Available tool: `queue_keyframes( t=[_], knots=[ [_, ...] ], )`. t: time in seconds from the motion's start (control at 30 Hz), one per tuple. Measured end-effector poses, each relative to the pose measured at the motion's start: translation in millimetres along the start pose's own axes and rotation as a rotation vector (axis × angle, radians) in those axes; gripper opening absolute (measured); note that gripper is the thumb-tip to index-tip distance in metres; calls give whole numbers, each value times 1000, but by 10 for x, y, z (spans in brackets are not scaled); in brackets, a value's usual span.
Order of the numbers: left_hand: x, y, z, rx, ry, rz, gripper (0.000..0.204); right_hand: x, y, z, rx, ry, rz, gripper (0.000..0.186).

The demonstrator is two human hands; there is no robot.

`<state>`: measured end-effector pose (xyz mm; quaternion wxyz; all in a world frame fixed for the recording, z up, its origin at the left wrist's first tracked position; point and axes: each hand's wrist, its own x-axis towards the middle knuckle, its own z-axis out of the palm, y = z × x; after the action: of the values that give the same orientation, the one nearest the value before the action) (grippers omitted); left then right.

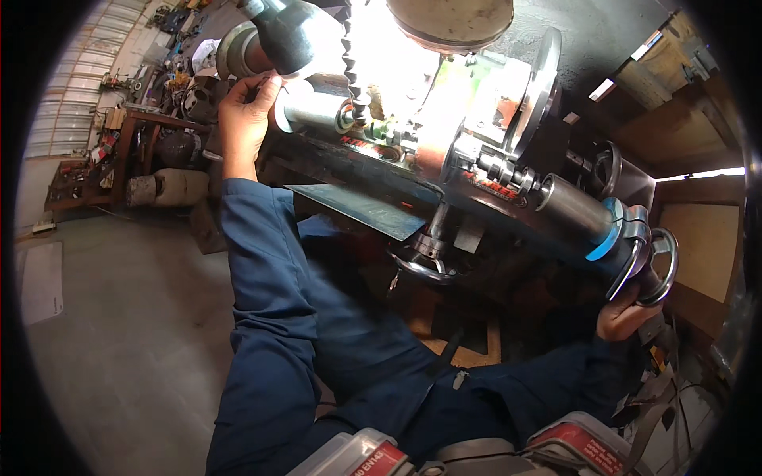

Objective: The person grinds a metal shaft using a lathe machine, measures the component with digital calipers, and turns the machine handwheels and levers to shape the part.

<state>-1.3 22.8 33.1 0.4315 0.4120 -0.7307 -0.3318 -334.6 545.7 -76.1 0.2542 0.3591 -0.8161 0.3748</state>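
My left hand [248, 115] is raised at the machine's left end, thumb and fingers pinched together beside the rim of a dark lamp shade [295, 36]. Whatever lies between the fingertips is too small to make out. Right of that hand is a pale metal cylinder [313, 109]. At the right end, my right hand [627, 316] is closed at the lower rim of a chrome handwheel [673, 258], its fingers partly hidden. A bright metal lever [623, 271] comes down next to it. Between the hands, a metal shaft [504, 170] sits in the machine, below a large wheel [540, 91].
A flat metal plate [361, 208] juts toward me above my legs. Another handwheel [425, 266] sticks out at the machine's front. A spiral cord [349, 55] hangs by the glaring light. Cluttered shelving [131, 119] stands left, wooden panels [698, 250] right. Red-labelled filters [373, 460] show at the bottom.
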Motion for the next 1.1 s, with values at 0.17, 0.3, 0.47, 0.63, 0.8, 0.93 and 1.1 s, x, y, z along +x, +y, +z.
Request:
queue_keyframes(
  t=[0.17,0.3,0.47,0.63,0.8,0.93,1.1],
  knots=[
    [17,-52,-35,20,0,11,26,332,-434,-71,-196,12,131,47],
    [14,-36,-23,12,-12,-29,26,529,-621,-125,-178,-31,216,45],
    [22,-74,-59,18,-15,-8,26,800,-832,-190,-257,-176,340,46],
    [31,-91,-49,-6,-30,-23,28,876,-744,-260,-334,-247,297,47],
    [53,-121,-80,25,-7,-20,31,815,-775,-191,-321,-198,302,43],
    [90,-226,-85,-41,-25,-39,33,531,-568,-39,-191,-13,281,47],
    [115,-298,-122,-44,-26,-66,34,476,-528,-45,-160,71,202,49]
  ],
)
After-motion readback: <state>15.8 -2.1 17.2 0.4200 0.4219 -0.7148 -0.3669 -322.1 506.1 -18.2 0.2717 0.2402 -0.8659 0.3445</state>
